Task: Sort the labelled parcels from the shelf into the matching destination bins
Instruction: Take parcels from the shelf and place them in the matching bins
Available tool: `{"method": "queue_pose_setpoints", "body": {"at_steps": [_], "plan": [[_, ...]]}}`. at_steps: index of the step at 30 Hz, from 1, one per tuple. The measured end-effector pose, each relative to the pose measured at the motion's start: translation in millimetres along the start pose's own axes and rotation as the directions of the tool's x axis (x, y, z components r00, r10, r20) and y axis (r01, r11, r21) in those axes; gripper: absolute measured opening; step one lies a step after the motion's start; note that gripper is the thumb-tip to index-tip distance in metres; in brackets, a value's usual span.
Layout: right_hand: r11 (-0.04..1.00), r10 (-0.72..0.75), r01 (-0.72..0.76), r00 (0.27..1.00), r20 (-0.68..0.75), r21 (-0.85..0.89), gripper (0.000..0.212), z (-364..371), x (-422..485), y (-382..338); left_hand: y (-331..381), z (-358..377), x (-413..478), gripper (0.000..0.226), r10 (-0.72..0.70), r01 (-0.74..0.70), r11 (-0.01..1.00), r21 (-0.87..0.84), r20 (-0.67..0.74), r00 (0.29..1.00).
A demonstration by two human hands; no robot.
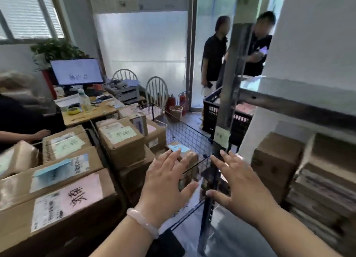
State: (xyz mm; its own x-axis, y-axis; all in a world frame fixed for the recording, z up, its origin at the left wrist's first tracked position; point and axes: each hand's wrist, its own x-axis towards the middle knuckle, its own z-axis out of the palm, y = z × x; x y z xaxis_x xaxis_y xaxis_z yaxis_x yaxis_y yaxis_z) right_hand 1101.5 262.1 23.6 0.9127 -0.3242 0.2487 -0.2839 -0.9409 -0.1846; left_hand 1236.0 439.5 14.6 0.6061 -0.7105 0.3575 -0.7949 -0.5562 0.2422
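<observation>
- Nothing in either hand right now. The left hand (167, 181) and right hand (243, 187) are both palm-down with fingers spread and loose, hovering over the wire bin (189, 139) in the middle.
- To me that looks like lining up the next reach, probably toward the right.
- The parcels to sort are on the shelf (289, 105) at right: brown boxes (277, 160) packed tight under the metal rail. I can't read their labels from here.
- On the left, cartons sit label-up, a near one with a pink label (77, 197) and a farther one with a green label (67, 147). Presumably that keeps the destination readable at a glance.
- A box with a blue label (178, 148) lies in the wire bin, just past the left fingertips.
- The black crate (227, 120) far right may be another bin.
</observation>
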Motion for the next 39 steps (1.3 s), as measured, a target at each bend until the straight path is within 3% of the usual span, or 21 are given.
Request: {"method": "queue_pose_setpoints", "body": {"at_steps": [3, 6, 13, 15, 19, 21, 24, 28, 32, 34, 39], "plan": [[0.987, 0.131, -0.138, 0.988, -0.083, -0.082, 0.085, -30, -45, 40, 61, 20, 15, 0.077, 0.104, -0.104, 0.995, -0.009, 0.019, 0.994], [0.945, 0.316, -0.325, 0.928, -0.198, -0.016, 0.080, -56, -93, 73, 121, 34, 18, 0.074, 0.192, -0.187, 0.975, -0.118, 0.037, 0.981], [0.887, 0.447, -0.462, 0.851, -0.274, 0.014, 0.075, -90, -190, 129, 232, 60, -4, 0.073, 0.357, -0.330, 0.913, -0.241, 0.082, 0.930], [0.839, 0.538, -0.535, 0.788, -0.298, 0.099, 0.074, -91, -212, 152, 255, 67, -12, 0.072, 0.378, -0.342, 0.903, -0.260, 0.101, 0.920], [0.634, 0.767, -0.698, 0.622, -0.157, 0.332, 0.075, -88, -242, 209, 287, 80, -28, 0.070, 0.381, -0.322, 0.898, -0.299, 0.163, 0.910], [0.555, 0.828, -0.736, 0.537, -0.164, 0.388, 0.073, -86, -254, 237, 298, 86, -34, 0.069, 0.385, -0.322, 0.895, -0.310, 0.167, 0.908], [0.430, 0.900, -0.774, 0.405, -0.159, 0.464, 0.074, -80, -271, 274, 311, 94, -43, 0.068, 0.381, -0.307, 0.892, -0.332, 0.186, 0.906], [0.049, 0.953, -0.737, 0.236, 0.189, 0.674, 0.093, -70, -280, 309, 324, 106, -54, 0.065, 0.372, -0.280, 0.898, -0.339, 0.248, 0.894], [-0.261, 0.856, -0.637, 0.195, 0.479, 0.726, 0.089, -50, -277, 321, 334, 112, -65, 0.057, 0.355, -0.243, 0.906, -0.347, 0.311, 0.882], [-0.284, 0.845, -0.616, 0.202, 0.495, 0.735, 0.076, -41, -279, 323, 336, 113, -70, 0.055, 0.349, -0.232, 0.909, -0.346, 0.328, 0.878], [-0.214, 0.898, -0.518, 0.229, 0.376, 0.828, 0.055, -39, -297, 330, 345, 115, -75, 0.061, 0.349, -0.222, 0.904, -0.365, 0.333, 0.876]]}}
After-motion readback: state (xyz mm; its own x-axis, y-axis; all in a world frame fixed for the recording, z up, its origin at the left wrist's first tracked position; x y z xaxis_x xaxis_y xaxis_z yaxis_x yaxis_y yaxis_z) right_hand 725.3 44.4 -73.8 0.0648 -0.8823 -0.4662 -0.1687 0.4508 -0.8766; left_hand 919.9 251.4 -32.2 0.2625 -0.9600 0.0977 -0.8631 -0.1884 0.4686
